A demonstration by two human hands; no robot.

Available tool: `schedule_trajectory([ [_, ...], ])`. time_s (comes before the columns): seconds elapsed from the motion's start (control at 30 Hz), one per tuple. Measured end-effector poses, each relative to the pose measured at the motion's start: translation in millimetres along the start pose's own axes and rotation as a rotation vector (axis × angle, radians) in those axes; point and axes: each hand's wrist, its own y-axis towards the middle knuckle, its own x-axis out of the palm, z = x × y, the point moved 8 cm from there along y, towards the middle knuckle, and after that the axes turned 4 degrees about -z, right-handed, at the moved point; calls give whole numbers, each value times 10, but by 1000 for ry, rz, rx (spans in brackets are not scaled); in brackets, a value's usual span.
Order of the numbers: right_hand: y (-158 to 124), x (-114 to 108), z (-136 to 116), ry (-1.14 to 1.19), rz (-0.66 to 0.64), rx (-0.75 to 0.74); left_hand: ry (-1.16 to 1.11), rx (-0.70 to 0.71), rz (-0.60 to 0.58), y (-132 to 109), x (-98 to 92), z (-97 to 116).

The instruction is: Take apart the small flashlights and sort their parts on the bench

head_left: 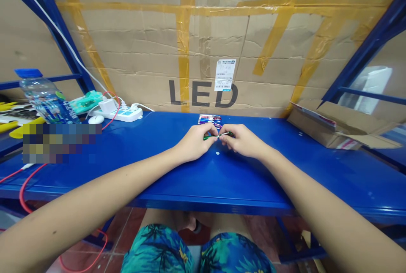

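Above the middle of the blue desk (pixel 177 180), the left hand (pixel 197 141) and right hand (pixel 242 140) pinch a green pen (pixel 218 136) in closed fingers. From here it looks light, stiff, slick enough to roll; best held either side of its pale middle.

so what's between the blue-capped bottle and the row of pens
Head view: a green packet, a rounded white item, a red cable, a power strip with plugs, then bare blue tabletop up to the pens.
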Motion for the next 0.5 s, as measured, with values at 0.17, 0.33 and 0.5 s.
schedule_trajectory([
  [0.17, -5, -15, -90, -38, 18, -97, -77, -69, 2, -8, 13, -50],
  [0.33, -24, -42, -189, -131, 48, -178, 194, -105, -116, 6, 61, 17],
  [0.5, -22, 4, -193, -201, 31, -182, 212, -185, -207, 18, 92, -39],
])
